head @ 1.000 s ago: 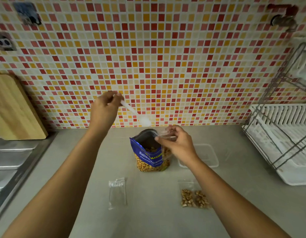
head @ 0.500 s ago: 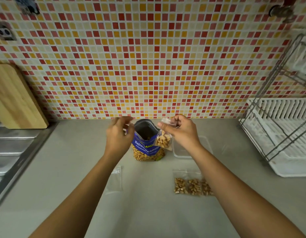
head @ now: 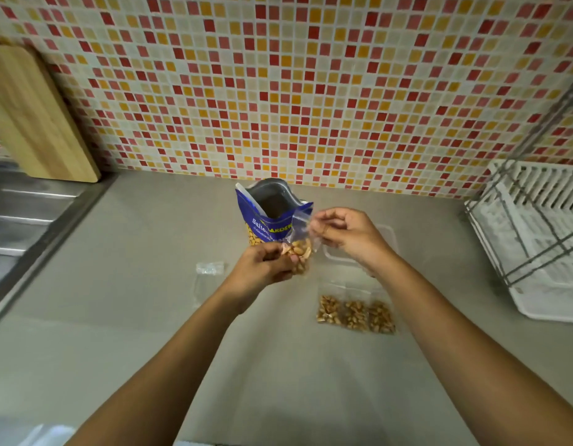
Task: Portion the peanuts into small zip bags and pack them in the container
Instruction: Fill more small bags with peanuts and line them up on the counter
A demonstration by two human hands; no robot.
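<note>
Right now 1 small zip bag of peanuts hangs between the 2 hands: the left hand curls its fingers round the filled bottom, and the right hand pinches the top edge. Just beyond the left hand stands the open blue peanut pouch. A clear container lies under the right hand, partly hidden. Nearer than that hand, filled bags lie on the counter; empty bags lie left of the left hand.

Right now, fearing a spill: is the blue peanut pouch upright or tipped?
Upright: the blue pouch stands on the counter with its open mouth facing up.
</note>
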